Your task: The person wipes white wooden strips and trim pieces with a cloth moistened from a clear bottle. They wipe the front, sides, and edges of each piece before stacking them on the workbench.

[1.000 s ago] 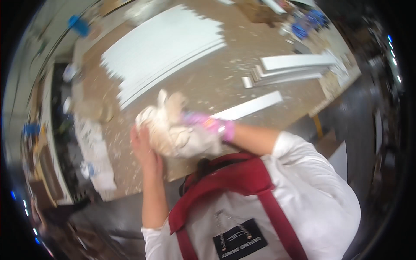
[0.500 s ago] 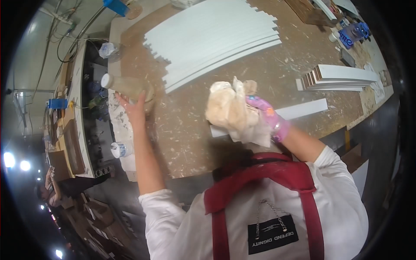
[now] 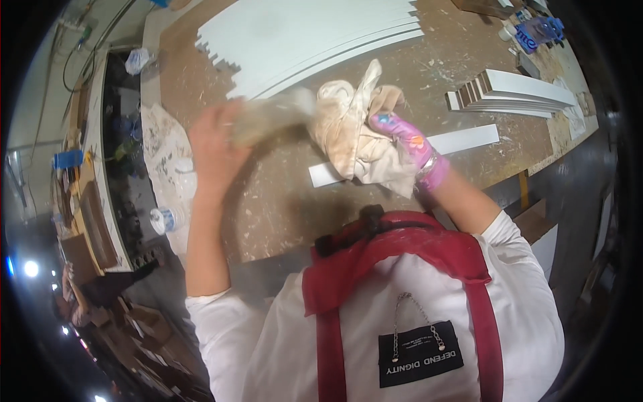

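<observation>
My left hand [image 3: 218, 141] is wrapped round a cloudy, yellowish bottle [image 3: 271, 119], both smeared by motion. The bottle lies tilted on its side in the air, its white end against or just beside a cream cloth [image 3: 345, 130]; I cannot tell if they touch. That bunched, stained cloth is gripped by my right hand [image 3: 408, 144], which wears a pink glove with a flower pattern. Under the cloth, a white strip [image 3: 465, 139] lies on the brown worktable [image 3: 281, 221], its middle hidden.
Many white strips lie side by side as a sheet [image 3: 301, 40] at the far side. To the right stand a stack of white-faced strips [image 3: 516, 90] and a blue-labelled bottle [image 3: 539, 33]. A white tub [image 3: 164, 220] sits at the table's left edge. Another person [image 3: 77, 295] is far left.
My left hand has lifted the bottle from the table's left side and swung it right, to the cloth. My right hand still grips the cloth. The view has shifted slightly.
</observation>
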Action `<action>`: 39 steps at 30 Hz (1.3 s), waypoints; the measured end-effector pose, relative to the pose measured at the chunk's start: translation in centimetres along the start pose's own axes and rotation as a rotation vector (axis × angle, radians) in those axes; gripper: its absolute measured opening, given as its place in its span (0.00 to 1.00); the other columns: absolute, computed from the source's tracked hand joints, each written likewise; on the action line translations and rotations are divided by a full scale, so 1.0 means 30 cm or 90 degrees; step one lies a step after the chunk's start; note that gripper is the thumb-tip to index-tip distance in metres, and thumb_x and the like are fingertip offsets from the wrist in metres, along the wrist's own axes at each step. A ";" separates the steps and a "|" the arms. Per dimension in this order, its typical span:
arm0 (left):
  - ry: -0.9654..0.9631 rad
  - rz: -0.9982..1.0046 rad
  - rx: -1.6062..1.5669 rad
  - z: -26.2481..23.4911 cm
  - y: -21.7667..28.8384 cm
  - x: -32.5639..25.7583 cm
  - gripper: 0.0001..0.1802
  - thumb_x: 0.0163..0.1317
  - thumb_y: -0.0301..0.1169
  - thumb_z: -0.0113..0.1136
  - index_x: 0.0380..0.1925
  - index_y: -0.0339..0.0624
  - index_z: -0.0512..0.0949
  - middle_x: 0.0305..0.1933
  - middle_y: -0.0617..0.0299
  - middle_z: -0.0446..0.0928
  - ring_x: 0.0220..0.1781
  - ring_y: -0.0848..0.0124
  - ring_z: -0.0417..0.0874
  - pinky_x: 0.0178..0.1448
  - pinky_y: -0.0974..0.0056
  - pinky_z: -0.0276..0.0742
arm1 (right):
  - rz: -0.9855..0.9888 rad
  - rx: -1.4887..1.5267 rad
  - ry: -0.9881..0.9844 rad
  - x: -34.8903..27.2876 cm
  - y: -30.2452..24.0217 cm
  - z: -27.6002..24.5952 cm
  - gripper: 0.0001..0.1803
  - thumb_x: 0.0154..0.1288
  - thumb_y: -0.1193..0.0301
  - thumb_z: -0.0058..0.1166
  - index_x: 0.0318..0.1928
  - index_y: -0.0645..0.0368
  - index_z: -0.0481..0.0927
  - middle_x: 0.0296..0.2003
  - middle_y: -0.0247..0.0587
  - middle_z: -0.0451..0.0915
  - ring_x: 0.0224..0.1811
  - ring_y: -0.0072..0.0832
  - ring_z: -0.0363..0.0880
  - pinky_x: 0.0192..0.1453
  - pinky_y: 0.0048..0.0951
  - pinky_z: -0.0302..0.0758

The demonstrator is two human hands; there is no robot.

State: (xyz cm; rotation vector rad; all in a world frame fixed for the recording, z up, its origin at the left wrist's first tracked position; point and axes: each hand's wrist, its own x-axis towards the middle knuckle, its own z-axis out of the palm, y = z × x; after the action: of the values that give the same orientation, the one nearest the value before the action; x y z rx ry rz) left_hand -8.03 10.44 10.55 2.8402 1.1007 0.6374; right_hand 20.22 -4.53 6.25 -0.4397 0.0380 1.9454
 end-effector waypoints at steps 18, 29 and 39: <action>-0.051 0.194 0.235 -0.105 0.151 0.042 0.43 0.38 0.17 0.61 0.59 0.64 0.73 0.53 0.61 0.73 0.56 0.60 0.73 0.59 0.53 0.65 | -0.033 0.019 0.017 -0.022 0.047 -0.066 0.18 0.71 0.69 0.46 0.57 0.64 0.67 0.53 0.45 0.74 0.56 0.37 0.76 0.63 0.39 0.73; -0.092 0.104 0.157 -0.112 0.114 -0.065 0.43 0.35 0.22 0.69 0.59 0.57 0.71 0.53 0.59 0.73 0.56 0.58 0.73 0.60 0.53 0.65 | 0.039 -0.026 -0.037 0.007 0.059 -0.032 0.25 0.72 0.62 0.44 0.61 0.67 0.65 0.55 0.50 0.74 0.57 0.40 0.76 0.63 0.41 0.71; 0.151 -0.383 -0.199 0.035 -0.174 -0.177 0.41 0.45 0.31 0.72 0.60 0.35 0.65 0.59 0.48 0.71 0.61 0.54 0.73 0.64 0.59 0.68 | 0.085 0.017 -0.082 0.051 -0.015 0.023 0.25 0.71 0.61 0.45 0.61 0.64 0.67 0.55 0.48 0.75 0.57 0.40 0.76 0.64 0.43 0.71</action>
State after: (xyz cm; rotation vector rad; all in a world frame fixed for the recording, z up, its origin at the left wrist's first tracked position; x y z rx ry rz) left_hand -14.49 11.00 6.78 2.0552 1.6179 0.9855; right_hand 19.90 -2.84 6.49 -0.3002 0.0115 2.0982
